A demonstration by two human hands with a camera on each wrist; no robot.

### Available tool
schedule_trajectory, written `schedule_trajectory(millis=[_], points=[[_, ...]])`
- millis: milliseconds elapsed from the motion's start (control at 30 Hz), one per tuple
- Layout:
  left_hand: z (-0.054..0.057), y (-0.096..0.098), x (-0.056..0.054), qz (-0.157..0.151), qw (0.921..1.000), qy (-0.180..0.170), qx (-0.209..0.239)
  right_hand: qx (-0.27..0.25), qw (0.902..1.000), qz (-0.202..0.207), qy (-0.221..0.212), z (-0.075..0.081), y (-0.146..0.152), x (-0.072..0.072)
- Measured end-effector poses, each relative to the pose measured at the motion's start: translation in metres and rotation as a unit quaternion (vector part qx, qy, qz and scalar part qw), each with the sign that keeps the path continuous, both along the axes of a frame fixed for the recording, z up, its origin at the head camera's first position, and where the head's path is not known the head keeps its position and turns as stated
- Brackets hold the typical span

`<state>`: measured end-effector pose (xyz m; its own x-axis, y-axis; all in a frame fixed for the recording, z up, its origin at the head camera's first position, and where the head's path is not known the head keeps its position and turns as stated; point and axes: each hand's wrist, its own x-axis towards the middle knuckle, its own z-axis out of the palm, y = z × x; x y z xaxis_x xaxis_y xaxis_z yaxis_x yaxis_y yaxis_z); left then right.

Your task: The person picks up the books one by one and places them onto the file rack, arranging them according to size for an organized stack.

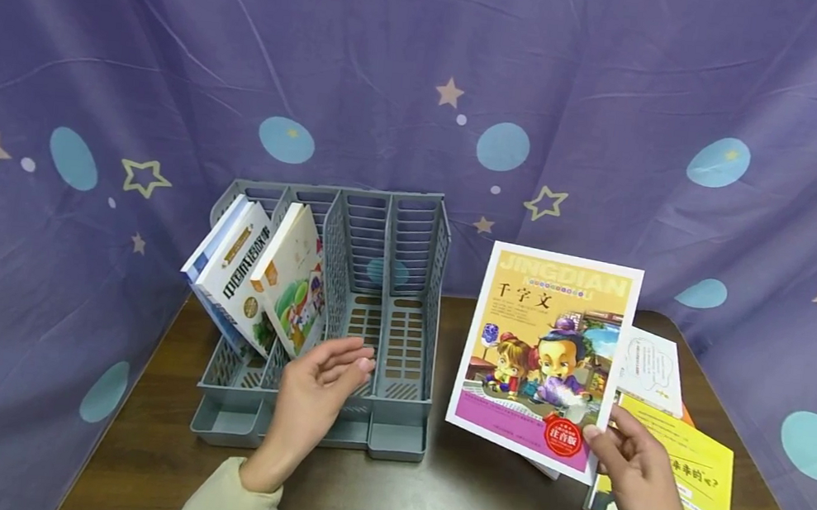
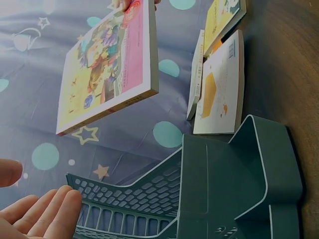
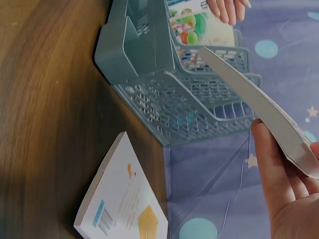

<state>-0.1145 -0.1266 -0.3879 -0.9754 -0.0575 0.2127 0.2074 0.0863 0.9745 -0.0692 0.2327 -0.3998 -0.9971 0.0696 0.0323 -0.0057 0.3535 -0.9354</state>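
Note:
My right hand (image 1: 639, 483) pinches a picture book (image 1: 522, 308) by its lower right corner, thumb on the front cover. This book has a yellow and purple cover with cartoon children and is held up right of the organizer. In the right wrist view, the pale page edge of the book (image 3: 269, 109) faces the camera. My left hand (image 1: 314, 399) hovers over the front of the grey desktop file organizer (image 1: 396, 445), fingers loosely bent and holding nothing. Two white books (image 1: 238, 274) lean in the leftmost slot, and another book (image 1: 293, 284) with a green picture leans beside them.
On the right of the brown table (image 1: 136, 426), a yellow book (image 1: 706, 477) and a white book (image 1: 651, 368) lie overlapping. Another white book (image 3: 124, 194) lies near the organizer's right side in the right wrist view. A purple patterned curtain (image 1: 400, 55) hangs behind.

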Motion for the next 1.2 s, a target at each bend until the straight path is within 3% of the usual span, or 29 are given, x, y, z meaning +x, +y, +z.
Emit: schedule_trajectory(millis=[200, 433, 800, 1200], points=[[0.003, 0.003, -0.002, -0.011, 0.9999, -0.004, 0.006, -0.004, 0.9992, 0.036, 0.016, 0.002, -0.007, 0.005], [0.002, 0.004, -0.003, -0.024, 0.9995, -0.013, -0.013, 0.006, 0.9986, 0.053, 0.000, 0.004, -0.012, 0.009], [0.004, 0.006, -0.007, -0.052, 0.9978, -0.024, -0.033, 0.015, 0.9914, 0.113, 0.064, -0.001, -0.018, 0.011], [0.010, 0.007, -0.011, -0.104, 0.9929, -0.053, 0.021, 0.003, 0.9817, 0.172, 0.082, -0.006, -0.026, 0.010]])
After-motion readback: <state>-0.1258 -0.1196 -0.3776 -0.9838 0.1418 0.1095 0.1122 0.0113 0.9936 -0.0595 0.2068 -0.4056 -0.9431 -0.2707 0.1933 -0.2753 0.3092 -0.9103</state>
